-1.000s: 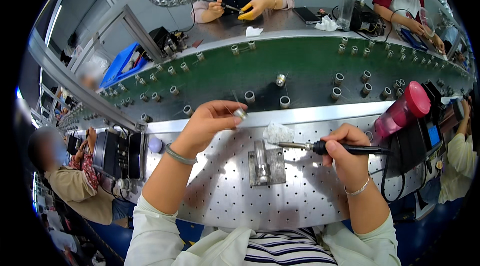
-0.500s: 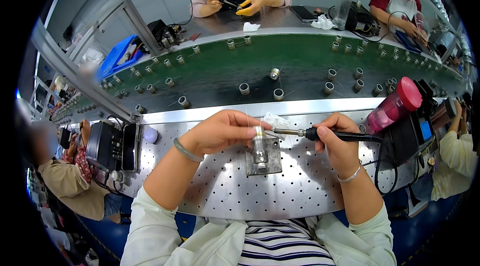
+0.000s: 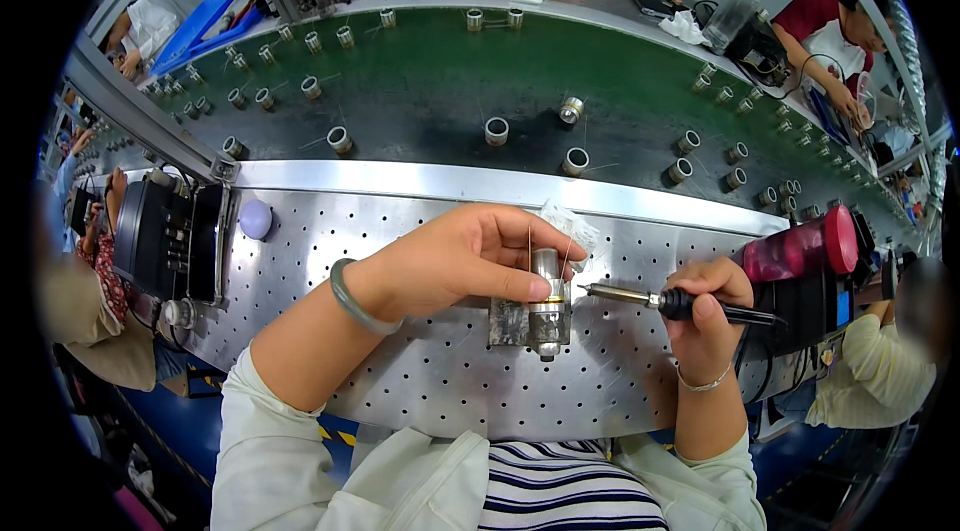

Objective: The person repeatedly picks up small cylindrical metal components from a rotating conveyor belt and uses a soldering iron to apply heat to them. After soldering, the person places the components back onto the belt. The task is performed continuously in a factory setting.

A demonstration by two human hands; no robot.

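My left hand point(image 3: 465, 261) is closed, thumb and fingers around the upper part of a small silver metal cylinder point(image 3: 547, 319). Thin wires stick up from that part, and the lower end stands over a small dark metal plate point(image 3: 508, 323) on the bench. A black-handled soldering iron point(image 3: 628, 297) lies in the grip of my right hand point(image 3: 708, 309). Its tip points left, just right of the cylinder and apart from it. Beyond my left fingertips is a crumpled white tissue point(image 3: 572, 228).
Several metal cylinders point(image 3: 496, 131) stand on the green conveyor belt point(image 3: 420, 91) beyond the perforated metal bench point(image 3: 420, 386). A pink-lidded jar point(image 3: 800, 249) and black soldering station are at right. A purple ball point(image 3: 256, 219) and black case point(image 3: 150, 241) are at left. Co-workers sit around.
The soldering iron's tip has drawn away to the right from the cylinder's top. My left hand has shifted its hold, and the cylinder's upper part shows from another side. The whole view has tilted down.
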